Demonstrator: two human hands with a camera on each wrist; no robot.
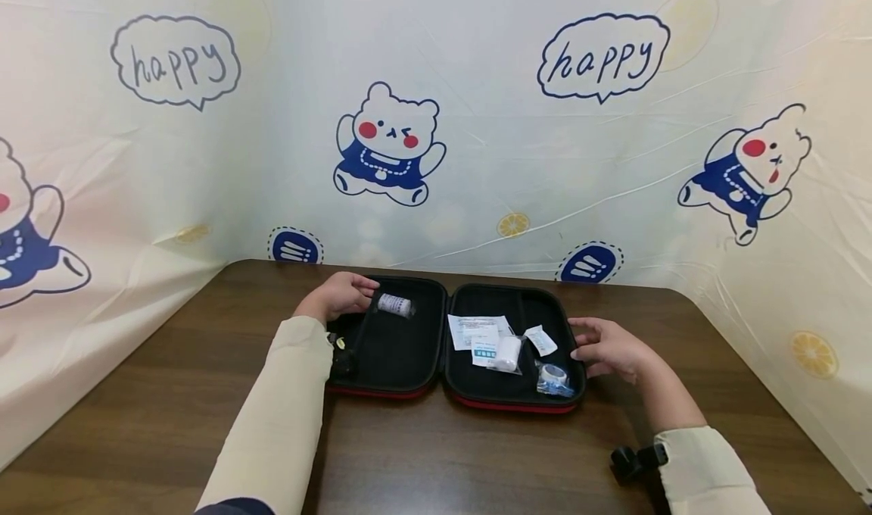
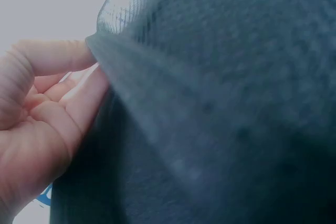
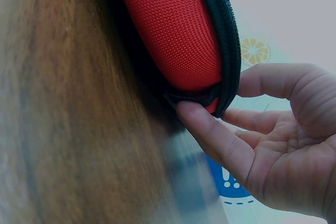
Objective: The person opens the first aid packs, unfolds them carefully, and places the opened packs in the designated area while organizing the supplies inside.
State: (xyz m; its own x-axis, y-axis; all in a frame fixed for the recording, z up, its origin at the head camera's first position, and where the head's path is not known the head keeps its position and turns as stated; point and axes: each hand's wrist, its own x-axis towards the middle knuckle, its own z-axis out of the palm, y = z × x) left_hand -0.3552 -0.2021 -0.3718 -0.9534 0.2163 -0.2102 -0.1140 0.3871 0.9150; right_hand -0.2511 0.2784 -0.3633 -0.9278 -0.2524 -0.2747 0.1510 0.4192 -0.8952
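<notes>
An open zip case (image 1: 409,371), black inside with a red shell, lies flat on the table, its two halves side by side. In its left half, my left hand (image 1: 338,295) pinches the edge of a black inner flap (image 2: 157,108) between thumb and fingers; the flap is raised at its left side. A wrapped bandage roll (image 1: 395,305) lies against this flap. My right hand (image 1: 609,346) grips the outer right edge of the case, thumb and fingers on either side of the zipped rim (image 3: 229,40). The red shell (image 3: 168,24) shows close up in the right wrist view.
In the case's right half lie printed paper slips (image 1: 470,331), a white wrapped roll (image 1: 507,353), a small white packet (image 1: 541,340) and a roll in blue-and-clear wrapping (image 1: 553,379). Behind the brown table (image 1: 436,462) hangs a printed cloth (image 1: 490,159).
</notes>
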